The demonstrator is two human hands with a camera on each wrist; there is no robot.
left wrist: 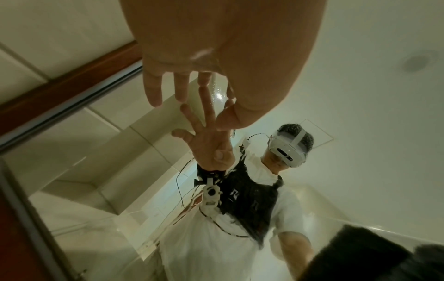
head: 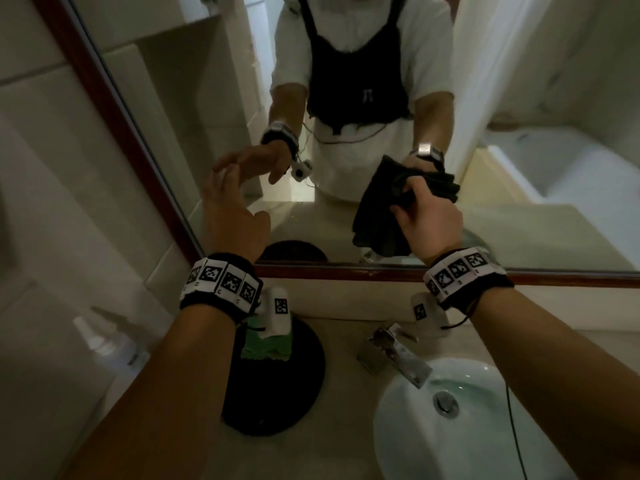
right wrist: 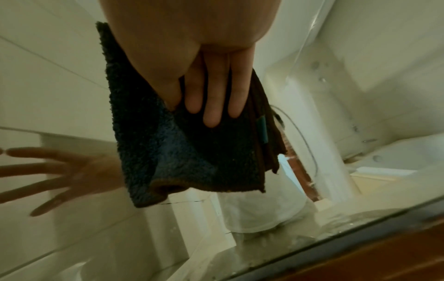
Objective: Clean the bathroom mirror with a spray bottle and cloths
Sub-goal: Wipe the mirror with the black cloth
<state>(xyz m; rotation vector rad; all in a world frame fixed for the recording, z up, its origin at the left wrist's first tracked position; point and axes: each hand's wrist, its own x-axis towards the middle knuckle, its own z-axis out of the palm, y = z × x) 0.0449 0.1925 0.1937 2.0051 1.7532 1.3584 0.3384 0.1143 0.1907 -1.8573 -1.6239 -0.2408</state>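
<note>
the left hand reached up with fingers spread, its grip wide, fingertips at the mirror; the right hand held its grip around a dark cloth against the glass.

spray bottle blurred at counter's left, green cloth half hidden by wrist camera

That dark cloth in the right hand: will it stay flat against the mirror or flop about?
Probably floppy: the dark cloth hangs in loose folds below the right hand. It looks light, since a few fingers hold it. Its nubby pile should drag rather than slide on the mirror, so it may bunch.
</note>
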